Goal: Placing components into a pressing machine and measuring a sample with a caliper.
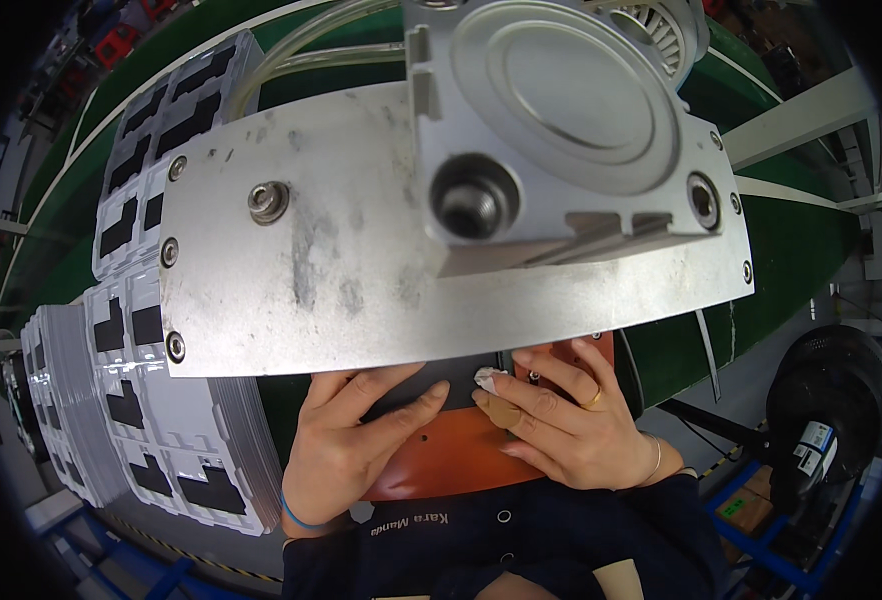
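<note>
My left hand [336,450] reaches under the metal plate's front edge, thumb and fingers apart, touching a dark grey flat piece [449,380]; its fingertips are partly hidden by the plate. My right hand [576,425] is bent over the right end of that piece, fingers curled together. At its fingertips show a small white crumpled bit [487,379] and a tan piece [499,410]; whether these are held or wrapped on the fingers I cannot tell. Beneath both hands lies an orange-brown base plate [441,455] with a small hole, its near edge curving toward me.
Above my hands, a thick silver metal plate [361,300] with bolts carries a pneumatic cylinder [571,110]. Stacked white plastic trays with black pieces [176,420] stand on the left. On the right are a black fan [826,400] and blue framing [761,535]. Green mat [801,260] covers the bench.
</note>
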